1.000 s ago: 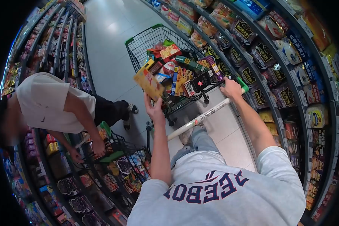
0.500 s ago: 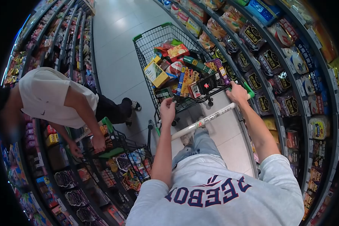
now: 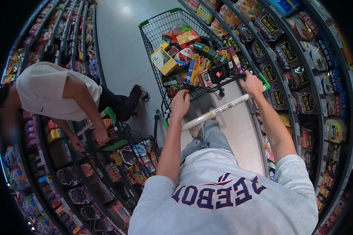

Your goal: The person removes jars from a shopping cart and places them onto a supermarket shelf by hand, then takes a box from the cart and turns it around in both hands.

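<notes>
A shopping cart (image 3: pixel 146 43) with black wire sides and green corners stands in front of me, heaped with packaged goods. My right hand (image 3: pixel 252 84) is wrapped round the right end of its white handle (image 3: pixel 217 111), beside the green end piece. My left hand (image 3: pixel 180 103) is off the handle, at the cart's rear edge, with its fingers curled. What those fingers hold, if anything, is hidden. Nearest to them lies a dark package (image 3: pixel 171 85). A black box (image 3: pixel 217 74), a yellow box (image 3: pixel 163 61) and a green box (image 3: pixel 210 52) lie in the cart.
At my left a person in a white shirt (image 3: pixel 55 90) leans over a second cart (image 3: pixel 123 145) with both hands on it. Stocked shelves (image 3: pixel 292 58) curve along the right, and more shelves (image 3: pixel 72 192) line the left. Tiled floor (image 3: pixel 117 43) runs between them.
My left hand has moved slightly up and right, towards the cart's rear edge. The cart, handle and right hand appear a little further right and higher. The right hand keeps its grip.
</notes>
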The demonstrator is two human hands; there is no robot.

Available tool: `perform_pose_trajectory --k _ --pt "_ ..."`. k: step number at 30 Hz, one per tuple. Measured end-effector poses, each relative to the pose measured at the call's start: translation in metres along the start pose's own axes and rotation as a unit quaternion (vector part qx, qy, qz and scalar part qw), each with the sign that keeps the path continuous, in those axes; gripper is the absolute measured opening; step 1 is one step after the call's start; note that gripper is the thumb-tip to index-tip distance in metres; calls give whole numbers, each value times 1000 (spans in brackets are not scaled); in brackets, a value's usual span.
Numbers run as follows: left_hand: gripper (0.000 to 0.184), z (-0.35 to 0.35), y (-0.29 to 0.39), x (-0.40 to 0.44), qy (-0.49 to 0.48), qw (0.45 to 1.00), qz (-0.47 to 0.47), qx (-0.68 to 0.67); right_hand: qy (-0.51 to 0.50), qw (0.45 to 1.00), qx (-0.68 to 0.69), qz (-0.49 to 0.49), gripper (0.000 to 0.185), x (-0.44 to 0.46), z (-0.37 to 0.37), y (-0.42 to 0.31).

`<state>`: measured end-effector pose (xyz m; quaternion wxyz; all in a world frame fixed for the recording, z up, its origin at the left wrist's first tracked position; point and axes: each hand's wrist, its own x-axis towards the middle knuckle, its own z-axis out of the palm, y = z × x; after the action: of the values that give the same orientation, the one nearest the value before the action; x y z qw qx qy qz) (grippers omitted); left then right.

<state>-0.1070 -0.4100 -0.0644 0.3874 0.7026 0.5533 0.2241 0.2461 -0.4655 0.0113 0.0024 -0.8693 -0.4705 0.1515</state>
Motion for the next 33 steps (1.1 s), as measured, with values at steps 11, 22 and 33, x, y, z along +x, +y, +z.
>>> perform_pose_trajectory --k 11,22,33 --pt "32 -4 8 -7 -2 1000 -15 -5 -31 999 -12 0 65 1 4 2" --pt "33 -4 6 -12 -7 1000 -3 14 -41 999 -5 7 64 -11 -2 -2" --pt "30 -4 3 -19 -8 1000 -9 2 -35 999 -6 3 61 -20 2 0"
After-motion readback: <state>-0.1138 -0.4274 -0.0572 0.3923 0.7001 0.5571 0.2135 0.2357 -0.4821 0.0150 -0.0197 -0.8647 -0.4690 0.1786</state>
